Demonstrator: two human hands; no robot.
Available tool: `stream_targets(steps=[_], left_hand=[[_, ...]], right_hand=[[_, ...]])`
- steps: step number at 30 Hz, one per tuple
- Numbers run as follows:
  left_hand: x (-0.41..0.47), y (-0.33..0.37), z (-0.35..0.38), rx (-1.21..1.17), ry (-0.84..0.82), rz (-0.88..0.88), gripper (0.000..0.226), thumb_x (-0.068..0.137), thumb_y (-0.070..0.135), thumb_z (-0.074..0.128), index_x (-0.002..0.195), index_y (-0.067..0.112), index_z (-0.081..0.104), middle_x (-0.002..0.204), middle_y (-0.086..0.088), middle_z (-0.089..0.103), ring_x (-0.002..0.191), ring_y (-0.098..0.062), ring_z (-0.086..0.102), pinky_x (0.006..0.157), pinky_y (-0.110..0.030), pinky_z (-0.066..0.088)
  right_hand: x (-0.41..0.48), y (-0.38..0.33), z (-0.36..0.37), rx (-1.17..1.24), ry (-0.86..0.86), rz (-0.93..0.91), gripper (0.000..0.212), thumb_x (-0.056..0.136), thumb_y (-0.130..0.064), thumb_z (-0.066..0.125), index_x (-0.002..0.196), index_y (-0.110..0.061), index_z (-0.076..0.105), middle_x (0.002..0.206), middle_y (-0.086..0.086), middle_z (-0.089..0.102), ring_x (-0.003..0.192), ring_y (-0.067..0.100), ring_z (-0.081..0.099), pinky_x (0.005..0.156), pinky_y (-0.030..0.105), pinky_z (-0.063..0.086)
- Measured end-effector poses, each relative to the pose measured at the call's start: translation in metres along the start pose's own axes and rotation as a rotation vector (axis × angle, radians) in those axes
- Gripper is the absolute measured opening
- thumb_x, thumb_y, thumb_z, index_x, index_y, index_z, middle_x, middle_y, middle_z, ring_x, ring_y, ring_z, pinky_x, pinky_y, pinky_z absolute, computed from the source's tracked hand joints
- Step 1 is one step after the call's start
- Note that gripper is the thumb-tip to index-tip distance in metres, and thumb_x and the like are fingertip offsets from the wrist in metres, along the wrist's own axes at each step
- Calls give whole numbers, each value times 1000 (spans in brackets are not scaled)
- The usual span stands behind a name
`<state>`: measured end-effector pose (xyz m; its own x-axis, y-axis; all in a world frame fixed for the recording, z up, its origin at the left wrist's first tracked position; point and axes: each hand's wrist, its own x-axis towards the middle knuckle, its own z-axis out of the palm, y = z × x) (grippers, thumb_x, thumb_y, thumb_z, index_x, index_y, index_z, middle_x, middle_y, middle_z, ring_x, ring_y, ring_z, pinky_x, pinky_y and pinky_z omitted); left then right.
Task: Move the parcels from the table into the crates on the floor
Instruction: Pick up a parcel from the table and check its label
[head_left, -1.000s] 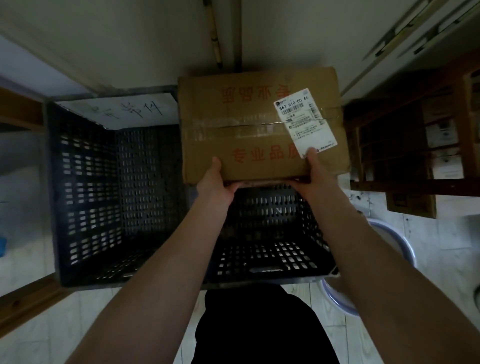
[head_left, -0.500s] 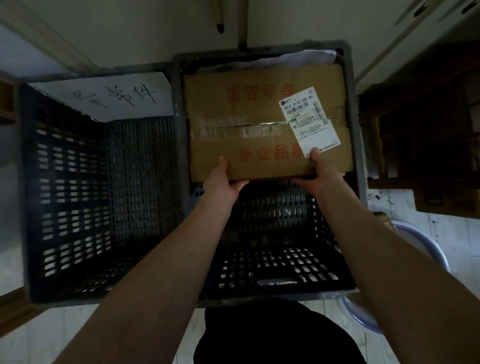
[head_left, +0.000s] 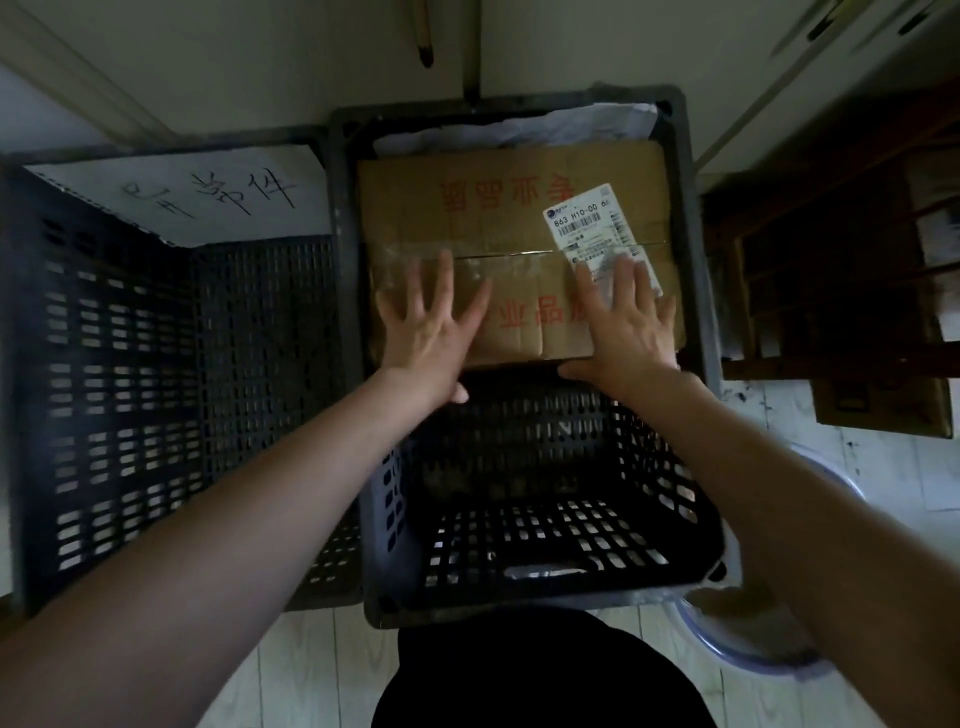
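Cardboard parcel (head_left: 519, 208) sits inside right crate (head_left: 696, 291), up against far wall, near half of crate bare. Left hand (head_left: 431, 327) and right hand (head_left: 628, 322) both flat on parcel top, fingers spread, gripping nothing. Right fingers overlap shipping label (head_left: 587, 223). Second crate (head_left: 130, 389) just left of that one, paper sign (head_left: 208, 192) in it.

Dim room, pale wall (head_left: 260, 62), light plank floor (head_left: 311, 670), dark wooden shelving (head_left: 831, 270) at right
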<state>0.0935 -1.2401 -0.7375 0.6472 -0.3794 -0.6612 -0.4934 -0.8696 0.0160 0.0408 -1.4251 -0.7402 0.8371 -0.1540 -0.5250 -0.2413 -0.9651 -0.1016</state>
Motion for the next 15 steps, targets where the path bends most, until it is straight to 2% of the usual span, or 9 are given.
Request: stream_targets(steps=[2,6,9,11,15], left_hand=[[14,-7,13,-12,-58,-20,123,75,38,76,146,31,-24,150,-18,-33,139,-45,-22,108,-68,8],[29,-5,33,-61,-36,-25,106,90,21,63,144,32,-28,149,-18,-36,137,-45,-27,107,-70,6],[39,-3,42,-48,-30,-53,109,89,13,63,143,32,-30,147,-19,-38,136,-44,-30,106,-69,4],[45,-2,48,-45,-39,-67,109,88,11,63,143,31,-30,147,-20,-38,136,-45,-30,106,-69,5],[56,-1,62,-43,-29,-64,108,89,20,64,144,30,-28,149,-20,-34,137,-45,-28,106,-69,7]], right_hand=[[18,1,3,-61,-92,5,119,70,-45,78,150,-26,-8,155,19,-14,143,40,-10,111,62,16],[30,4,15,-62,-189,-41,104,80,-35,73,150,-28,-3,154,17,-21,140,44,-17,109,64,18],[39,5,25,-68,-213,-47,100,83,-28,71,150,-28,-3,154,18,-23,140,46,-20,110,63,15],[45,6,32,-59,-224,-45,101,83,-25,70,151,-27,-4,154,19,-24,139,46,-21,111,65,9],[54,8,46,-37,-250,-44,102,84,-24,70,151,-28,-6,153,19,-26,138,46,-24,110,66,3]])
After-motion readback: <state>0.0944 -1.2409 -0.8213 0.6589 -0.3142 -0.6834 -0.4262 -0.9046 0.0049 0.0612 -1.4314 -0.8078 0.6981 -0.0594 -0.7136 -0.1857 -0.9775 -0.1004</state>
